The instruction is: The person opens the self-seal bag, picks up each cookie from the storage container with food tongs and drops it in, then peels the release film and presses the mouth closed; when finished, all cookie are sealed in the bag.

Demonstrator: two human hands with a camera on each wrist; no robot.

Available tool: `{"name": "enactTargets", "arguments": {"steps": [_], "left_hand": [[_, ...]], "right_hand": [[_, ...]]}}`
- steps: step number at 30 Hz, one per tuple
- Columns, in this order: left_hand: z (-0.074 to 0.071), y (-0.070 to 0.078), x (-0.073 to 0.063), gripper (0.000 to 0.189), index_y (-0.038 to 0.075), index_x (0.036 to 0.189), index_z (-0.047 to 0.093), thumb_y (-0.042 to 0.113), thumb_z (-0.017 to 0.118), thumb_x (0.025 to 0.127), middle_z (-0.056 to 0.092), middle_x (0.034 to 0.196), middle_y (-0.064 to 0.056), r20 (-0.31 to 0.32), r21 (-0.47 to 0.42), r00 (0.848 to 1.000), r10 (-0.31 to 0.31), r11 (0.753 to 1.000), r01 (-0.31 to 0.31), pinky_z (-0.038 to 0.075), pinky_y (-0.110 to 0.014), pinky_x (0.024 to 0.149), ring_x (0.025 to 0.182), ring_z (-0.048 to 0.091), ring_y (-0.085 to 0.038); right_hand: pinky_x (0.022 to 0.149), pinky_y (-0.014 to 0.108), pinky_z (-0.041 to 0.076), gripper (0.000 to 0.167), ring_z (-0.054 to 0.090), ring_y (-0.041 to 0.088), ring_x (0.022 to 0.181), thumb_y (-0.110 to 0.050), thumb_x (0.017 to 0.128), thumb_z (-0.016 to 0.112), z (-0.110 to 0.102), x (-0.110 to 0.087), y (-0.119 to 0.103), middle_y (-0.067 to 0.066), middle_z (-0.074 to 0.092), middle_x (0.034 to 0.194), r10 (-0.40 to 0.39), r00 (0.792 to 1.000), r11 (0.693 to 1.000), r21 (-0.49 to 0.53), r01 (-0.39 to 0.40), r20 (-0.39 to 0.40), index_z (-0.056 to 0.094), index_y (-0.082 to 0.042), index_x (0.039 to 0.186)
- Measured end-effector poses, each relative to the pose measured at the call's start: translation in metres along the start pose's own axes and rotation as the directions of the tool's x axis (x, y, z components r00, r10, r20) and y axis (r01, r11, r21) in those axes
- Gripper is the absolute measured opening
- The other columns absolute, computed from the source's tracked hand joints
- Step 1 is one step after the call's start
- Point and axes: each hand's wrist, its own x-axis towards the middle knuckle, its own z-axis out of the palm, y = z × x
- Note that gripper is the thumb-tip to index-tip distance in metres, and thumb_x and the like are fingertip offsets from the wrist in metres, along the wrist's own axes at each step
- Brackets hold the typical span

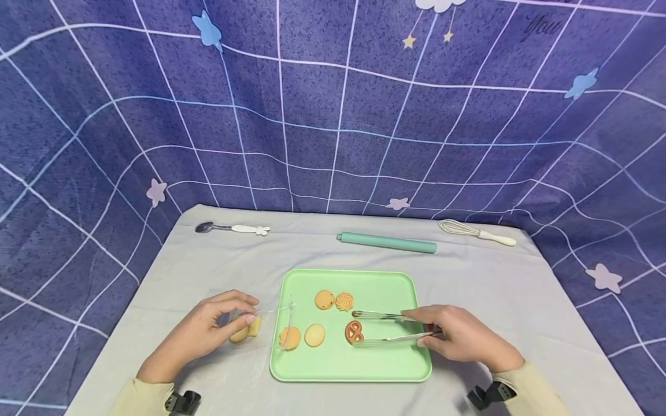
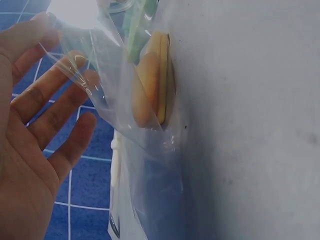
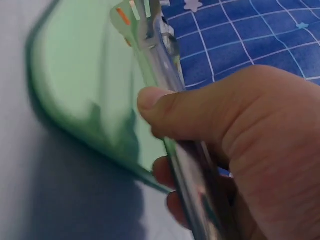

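Observation:
My left hand (image 1: 221,323) holds the edge of a clear plastic bag (image 2: 112,95) between thumb and fingers, left of the green tray (image 1: 374,372). Inside the bag, a round cookie (image 2: 146,92) and a flat yellow biscuit (image 1: 255,326) lean together. The bag's clear mouth reaches over the tray's left rim. In my right hand (image 1: 460,332) are metal tongs (image 3: 162,65), gripped between thumb and fingers. Their arms are spread, with the tips on either side of a brown pretzel cookie (image 1: 354,332) on the tray.
Also on the tray lie a chocolate-chip cookie (image 1: 324,300), a swirl cookie (image 1: 344,301), a pale round cookie (image 1: 314,335) and an orange-brown cookie (image 1: 290,338). Along the table's back are a spoon (image 1: 231,229), a green rolling pin (image 1: 387,242) and a whisk (image 1: 476,232).

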Motion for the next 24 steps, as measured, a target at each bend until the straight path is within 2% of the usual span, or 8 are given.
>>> {"name": "enactTargets", "arguments": {"steps": [2, 6, 10, 13, 19, 24], "left_hand": [[0.0, 0.0, 0.0, 0.023, 0.026, 0.105, 0.076, 0.008, 0.079, 0.09, 0.069, 0.116, 0.005, -0.004, 0.001, 1.0, 0.008, 1.0, -0.008, 0.044, -0.016, 0.1, 0.11, 0.065, -0.014], [0.0, 0.002, 0.0, 0.021, 0.023, 0.104, 0.076, 0.007, 0.078, 0.09, 0.069, 0.116, 0.006, -0.005, -0.007, 1.0, 0.015, 1.0, -0.015, 0.044, -0.017, 0.1, 0.11, 0.065, -0.015], [0.0, 0.003, 0.0, 0.021, 0.023, 0.105, 0.076, 0.008, 0.078, 0.091, 0.069, 0.116, 0.004, -0.009, 0.002, 1.0, 0.017, 1.0, -0.017, 0.043, -0.017, 0.101, 0.11, 0.065, -0.017], [0.0, 0.004, 0.001, 0.024, 0.026, 0.106, 0.076, 0.008, 0.078, 0.09, 0.07, 0.115, 0.003, -0.013, 0.008, 1.0, 0.018, 1.0, -0.018, 0.043, -0.017, 0.101, 0.109, 0.065, -0.017], [-0.002, 0.002, 0.001, 0.03, 0.033, 0.107, 0.073, 0.008, 0.079, 0.09, 0.068, 0.116, 0.01, -0.002, 0.013, 1.0, -0.001, 1.0, 0.001, 0.045, -0.018, 0.1, 0.11, 0.064, -0.012], [-0.002, 0.003, 0.002, 0.028, 0.032, 0.106, 0.074, 0.01, 0.079, 0.09, 0.069, 0.115, 0.006, -0.011, 0.027, 1.0, 0.006, 1.0, -0.005, 0.043, -0.016, 0.1, 0.108, 0.065, -0.015]], "right_hand": [[0.072, 0.028, 0.054, 0.053, 0.063, 0.005, 0.088, -0.013, 0.087, 0.082, -0.002, 0.007, 0.0, -0.005, 0.067, 0.127, -0.012, 1.0, 1.0, -0.009, 0.012, 0.019, 0.064, -0.014, 0.138], [0.076, 0.031, 0.053, 0.051, 0.065, 0.009, 0.095, -0.014, 0.087, 0.081, -0.004, 0.016, 0.0, -0.008, 0.066, 0.128, -0.03, 0.999, 0.999, -0.037, 0.032, 0.042, 0.066, -0.015, 0.136], [0.078, 0.032, 0.055, 0.05, 0.065, 0.008, 0.102, -0.014, 0.087, 0.081, -0.003, 0.015, 0.001, -0.008, 0.067, 0.127, -0.041, 0.998, 0.998, -0.042, 0.043, 0.038, 0.067, -0.015, 0.135], [0.077, 0.03, 0.054, 0.05, 0.065, 0.008, 0.098, -0.014, 0.088, 0.081, -0.001, 0.012, 0.002, -0.007, 0.067, 0.127, -0.04, 0.999, 0.999, -0.023, 0.041, 0.024, 0.066, -0.015, 0.135], [0.07, 0.026, 0.053, 0.05, 0.06, 0.002, 0.082, -0.016, 0.09, 0.08, 0.002, 0.007, 0.004, -0.004, 0.067, 0.128, -0.022, 1.0, 0.998, 0.057, 0.021, 0.018, 0.064, -0.015, 0.138], [0.067, 0.024, 0.053, 0.051, 0.058, 0.0, 0.077, -0.018, 0.092, 0.078, 0.004, 0.009, 0.004, -0.003, 0.067, 0.128, -0.012, 1.0, 0.995, 0.102, 0.01, 0.021, 0.062, -0.016, 0.14]]}}
